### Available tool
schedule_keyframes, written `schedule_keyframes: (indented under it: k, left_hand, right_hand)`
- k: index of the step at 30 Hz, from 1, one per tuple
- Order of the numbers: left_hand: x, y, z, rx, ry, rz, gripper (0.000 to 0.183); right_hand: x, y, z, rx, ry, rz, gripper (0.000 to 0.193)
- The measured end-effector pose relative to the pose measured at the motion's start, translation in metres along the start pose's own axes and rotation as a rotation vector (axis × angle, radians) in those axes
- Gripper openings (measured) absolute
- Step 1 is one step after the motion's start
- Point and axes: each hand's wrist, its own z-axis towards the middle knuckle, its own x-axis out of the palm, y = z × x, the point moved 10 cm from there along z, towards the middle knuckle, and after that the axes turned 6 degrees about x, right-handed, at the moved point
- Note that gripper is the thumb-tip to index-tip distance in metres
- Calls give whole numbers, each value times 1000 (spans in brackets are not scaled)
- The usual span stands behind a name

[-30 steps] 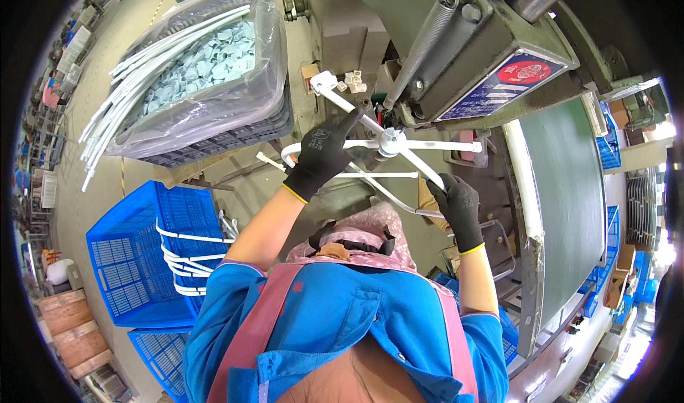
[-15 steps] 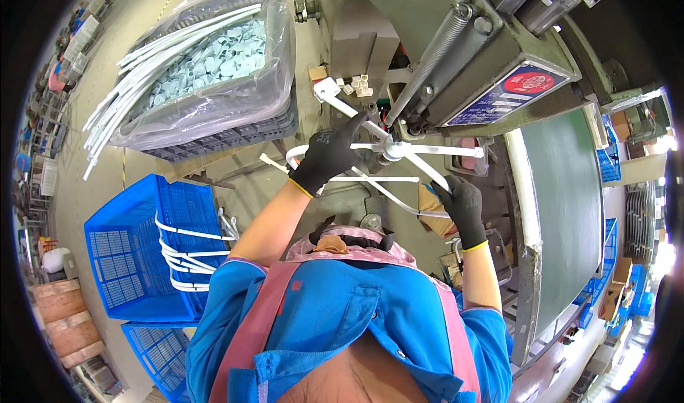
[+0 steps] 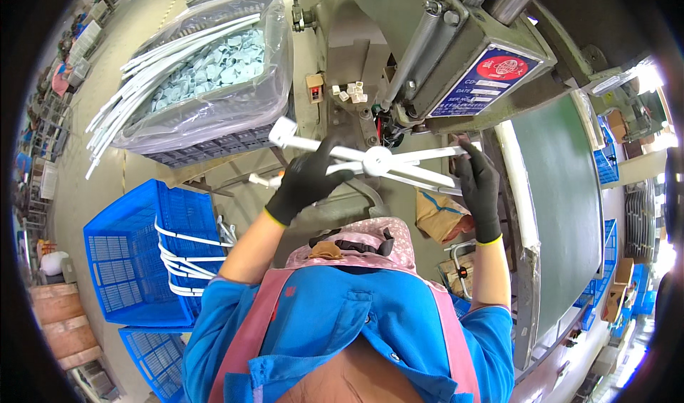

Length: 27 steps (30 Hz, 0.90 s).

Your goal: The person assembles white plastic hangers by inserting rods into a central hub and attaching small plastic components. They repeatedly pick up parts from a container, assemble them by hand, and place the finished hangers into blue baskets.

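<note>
A white frame of crossed bars [image 3: 377,161] is held up between my hands, with a round white disc where the bars meet. My left hand [image 3: 308,182], in a black glove, is closed around the bars left of the disc. At the right ends of the bars my right hand [image 3: 479,189], gloved the same way, has its fingers closed on them. A flat white tip [image 3: 283,131] shows at the frame's upper left end. My palms and parts of the bars are hidden by the gloves.
A grey press-like machine [image 3: 491,75] stands just beyond the frame. At the upper left, a plastic-lined crate [image 3: 206,132] holds pale pieces and long white rods. Blue baskets [image 3: 117,250] stand at the left, one with bent white tubes. A green-topped table [image 3: 559,210] is on the right.
The frame has come away from the machine and turned so its bars draw closer together. The left hand moved left and down; the right hand rose slightly along with its end of the frame.
</note>
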Motion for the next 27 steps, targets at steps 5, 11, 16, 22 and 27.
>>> schedule_keyframes:
  k: [5,11,16,22,27]
  left_hand:
    - [-13,10,-76,-289,-138,-17,52]
    - [-26,-3,-133,-498,-268,47,52]
    - [-27,-8,-178,-574,-470,-13,49]
    - [-18,-17,-201,-637,-525,18,49]
    - [-20,-23,-190,-553,-487,68,46]
  right_hand:
    - [22,-71,10,464,145,112,27]
    - [98,-79,16,453,425,336,32]
    - [134,-64,22,-116,400,128,24]
    - [148,-24,19,-275,450,113,19]
    - [144,-18,20,-333,422,128,18]
